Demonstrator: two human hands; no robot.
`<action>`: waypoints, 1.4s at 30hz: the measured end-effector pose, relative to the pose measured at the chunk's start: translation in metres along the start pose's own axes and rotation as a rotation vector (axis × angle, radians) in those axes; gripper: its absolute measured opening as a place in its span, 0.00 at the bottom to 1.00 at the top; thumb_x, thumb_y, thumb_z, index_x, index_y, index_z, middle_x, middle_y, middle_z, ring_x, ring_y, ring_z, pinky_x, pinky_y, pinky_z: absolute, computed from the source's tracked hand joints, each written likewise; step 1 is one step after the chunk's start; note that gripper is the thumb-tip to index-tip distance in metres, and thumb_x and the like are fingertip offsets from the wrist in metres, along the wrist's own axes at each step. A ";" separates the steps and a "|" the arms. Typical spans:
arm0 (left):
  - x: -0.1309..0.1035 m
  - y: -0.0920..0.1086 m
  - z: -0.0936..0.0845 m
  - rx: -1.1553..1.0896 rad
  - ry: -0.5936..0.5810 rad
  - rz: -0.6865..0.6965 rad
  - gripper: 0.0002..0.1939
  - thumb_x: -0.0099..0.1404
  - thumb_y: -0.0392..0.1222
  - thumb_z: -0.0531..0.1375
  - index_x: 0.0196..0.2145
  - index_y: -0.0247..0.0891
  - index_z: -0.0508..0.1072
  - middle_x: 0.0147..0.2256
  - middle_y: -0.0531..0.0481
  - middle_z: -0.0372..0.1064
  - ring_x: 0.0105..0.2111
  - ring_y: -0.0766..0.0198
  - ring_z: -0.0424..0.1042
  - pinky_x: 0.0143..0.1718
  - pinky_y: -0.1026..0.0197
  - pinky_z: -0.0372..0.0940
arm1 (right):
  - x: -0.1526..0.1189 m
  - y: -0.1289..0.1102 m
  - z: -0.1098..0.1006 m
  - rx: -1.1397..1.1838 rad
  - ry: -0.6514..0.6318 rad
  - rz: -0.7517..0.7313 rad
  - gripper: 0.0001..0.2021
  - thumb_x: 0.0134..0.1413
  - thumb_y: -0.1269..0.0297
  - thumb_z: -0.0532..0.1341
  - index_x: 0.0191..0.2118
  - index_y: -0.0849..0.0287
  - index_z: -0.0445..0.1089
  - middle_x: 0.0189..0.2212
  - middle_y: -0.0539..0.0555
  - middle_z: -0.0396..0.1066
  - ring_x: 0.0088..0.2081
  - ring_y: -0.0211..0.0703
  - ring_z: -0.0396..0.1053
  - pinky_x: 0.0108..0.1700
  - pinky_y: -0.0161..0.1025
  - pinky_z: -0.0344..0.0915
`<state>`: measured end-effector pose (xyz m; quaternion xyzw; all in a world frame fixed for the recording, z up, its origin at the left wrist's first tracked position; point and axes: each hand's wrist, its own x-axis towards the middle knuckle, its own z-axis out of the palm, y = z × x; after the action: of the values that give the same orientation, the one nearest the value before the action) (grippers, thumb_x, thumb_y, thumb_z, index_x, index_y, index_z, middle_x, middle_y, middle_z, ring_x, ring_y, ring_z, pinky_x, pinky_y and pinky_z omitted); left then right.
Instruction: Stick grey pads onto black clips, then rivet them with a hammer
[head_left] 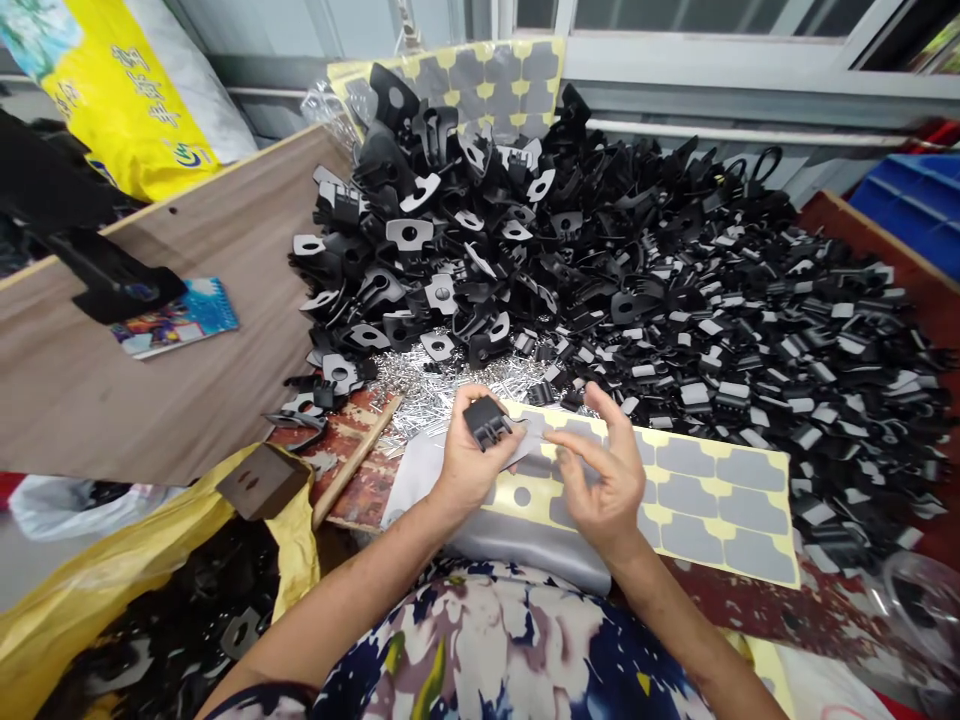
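My left hand [466, 455] is closed around a black plastic part [486, 422], with a thin grey piece [527, 445] sticking out from it toward the right. Just right of that piece is my right hand [606, 478], its fingers apart and bent, with nothing visible between them. Beneath both hands lies a yellow sheet of grey stickers [720, 500], on top of a grey cloth [540, 550]. Behind the hands, small metal pins [450, 385] are heaped in front of a large pile of black plastic parts [577, 260].
A wooden stick [356, 460] and a brown block [264, 482] are on the left, beside a yellow bag [150, 540] of black parts. A wooden board [262, 370] holds a small booklet [180, 318]. At the right edge are a blue crate [911, 210] and a clear container [919, 600].
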<state>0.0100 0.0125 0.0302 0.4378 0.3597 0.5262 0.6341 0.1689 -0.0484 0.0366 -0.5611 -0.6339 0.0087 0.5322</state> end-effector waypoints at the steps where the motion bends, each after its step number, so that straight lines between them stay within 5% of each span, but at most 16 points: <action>1: 0.000 0.002 -0.002 -0.001 0.011 -0.006 0.27 0.56 0.42 0.73 0.43 0.47 0.60 0.38 0.58 0.65 0.22 0.73 0.66 0.17 0.66 0.65 | 0.000 0.003 -0.005 -0.014 0.070 0.011 0.18 0.64 0.66 0.61 0.59 0.50 0.72 0.66 0.61 0.62 0.66 0.61 0.64 0.64 0.65 0.65; 3: 0.001 0.006 -0.005 -0.035 0.059 -0.035 0.27 0.55 0.41 0.73 0.43 0.47 0.59 0.37 0.59 0.64 0.21 0.73 0.65 0.16 0.66 0.63 | 0.001 0.009 -0.016 -0.065 0.226 0.060 0.26 0.65 0.64 0.60 0.67 0.52 0.63 0.65 0.63 0.62 0.65 0.62 0.63 0.64 0.65 0.64; 5: 0.002 0.009 -0.008 -0.094 0.073 -0.077 0.28 0.54 0.40 0.73 0.43 0.47 0.59 0.36 0.59 0.64 0.20 0.73 0.64 0.15 0.66 0.61 | 0.002 0.016 -0.025 -0.086 0.252 0.129 0.23 0.67 0.62 0.60 0.65 0.53 0.66 0.61 0.63 0.67 0.62 0.60 0.66 0.63 0.63 0.64; 10: -0.002 0.011 -0.009 -0.176 -0.048 -0.165 0.33 0.50 0.34 0.74 0.45 0.47 0.60 0.40 0.58 0.64 0.22 0.75 0.65 0.18 0.67 0.62 | -0.001 0.016 -0.024 0.211 -0.189 0.341 0.12 0.72 0.59 0.55 0.47 0.52 0.77 0.40 0.55 0.77 0.45 0.49 0.75 0.54 0.50 0.69; 18: -0.012 0.008 -0.005 -0.156 -0.207 -0.217 0.33 0.53 0.35 0.74 0.47 0.46 0.59 0.41 0.56 0.64 0.24 0.73 0.68 0.20 0.69 0.65 | 0.000 -0.006 0.009 0.320 -0.455 0.400 0.17 0.66 0.60 0.61 0.59 0.52 0.69 0.27 0.46 0.66 0.29 0.39 0.66 0.36 0.38 0.64; 23: -0.018 0.004 -0.027 -0.040 -0.409 -0.451 0.26 0.59 0.39 0.71 0.50 0.47 0.63 0.38 0.54 0.66 0.26 0.67 0.71 0.20 0.66 0.68 | 0.004 0.012 0.004 0.604 -0.768 0.563 0.16 0.71 0.55 0.55 0.59 0.51 0.67 0.25 0.45 0.70 0.26 0.39 0.69 0.32 0.37 0.66; 25: -0.007 0.011 -0.038 0.071 -0.478 -0.580 0.23 0.59 0.37 0.69 0.49 0.47 0.67 0.37 0.54 0.68 0.28 0.63 0.71 0.20 0.65 0.68 | 0.019 0.031 -0.007 0.503 -0.853 0.596 0.15 0.72 0.57 0.54 0.58 0.52 0.69 0.27 0.47 0.73 0.28 0.41 0.72 0.34 0.39 0.68; 27: 0.015 0.032 -0.044 0.236 -0.509 -0.636 0.19 0.59 0.35 0.69 0.47 0.45 0.71 0.34 0.52 0.71 0.29 0.59 0.73 0.22 0.63 0.69 | 0.043 0.055 -0.019 0.196 -0.772 0.544 0.14 0.71 0.62 0.53 0.55 0.53 0.73 0.30 0.50 0.76 0.31 0.43 0.73 0.36 0.42 0.70; 29: 0.048 0.067 -0.044 0.328 -0.459 -0.525 0.21 0.60 0.37 0.71 0.49 0.44 0.73 0.34 0.49 0.75 0.32 0.54 0.77 0.27 0.57 0.73 | 0.075 0.081 -0.027 -0.151 -0.560 0.360 0.14 0.68 0.69 0.54 0.51 0.55 0.76 0.37 0.55 0.78 0.37 0.47 0.73 0.41 0.46 0.70; 31: 0.083 0.107 -0.039 0.146 -0.340 -0.212 0.33 0.59 0.40 0.73 0.58 0.51 0.66 0.41 0.48 0.77 0.41 0.51 0.80 0.36 0.53 0.76 | 0.108 0.106 -0.027 -0.402 -0.367 0.109 0.17 0.64 0.77 0.54 0.50 0.57 0.77 0.49 0.60 0.77 0.49 0.53 0.70 0.50 0.50 0.69; 34: 0.113 0.141 -0.027 -0.103 -0.177 0.143 0.36 0.60 0.42 0.73 0.61 0.55 0.63 0.47 0.51 0.77 0.48 0.51 0.79 0.44 0.51 0.77 | 0.150 0.134 -0.018 -0.584 -0.373 -0.081 0.22 0.60 0.82 0.54 0.52 0.59 0.78 0.56 0.60 0.75 0.55 0.54 0.66 0.55 0.48 0.67; 36: 0.112 0.132 -0.021 -0.077 -0.197 0.085 0.31 0.61 0.40 0.72 0.59 0.49 0.66 0.45 0.49 0.78 0.46 0.53 0.79 0.44 0.52 0.77 | 0.165 0.142 -0.010 -0.618 -0.471 -0.093 0.17 0.59 0.80 0.57 0.45 0.59 0.80 0.49 0.60 0.78 0.50 0.53 0.69 0.51 0.46 0.68; 38: 0.097 0.101 -0.017 0.007 -0.296 -0.171 0.26 0.63 0.38 0.70 0.57 0.40 0.69 0.44 0.43 0.79 0.42 0.54 0.80 0.44 0.52 0.77 | 0.165 0.140 -0.005 -0.620 -0.501 -0.074 0.13 0.61 0.77 0.58 0.40 0.59 0.81 0.41 0.61 0.79 0.45 0.52 0.71 0.48 0.47 0.69; 42: 0.058 0.034 -0.015 -0.167 -0.375 -0.541 0.29 0.69 0.43 0.66 0.63 0.36 0.64 0.45 0.34 0.78 0.44 0.50 0.80 0.45 0.50 0.77 | 0.112 0.102 0.001 -0.365 -0.367 -0.236 0.15 0.68 0.72 0.56 0.48 0.55 0.80 0.45 0.57 0.80 0.49 0.52 0.73 0.54 0.51 0.71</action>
<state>-0.0050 0.0743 0.0564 0.3623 0.2955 0.2770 0.8395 0.2619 0.0710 0.0487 -0.5589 -0.7718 -0.0664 0.2959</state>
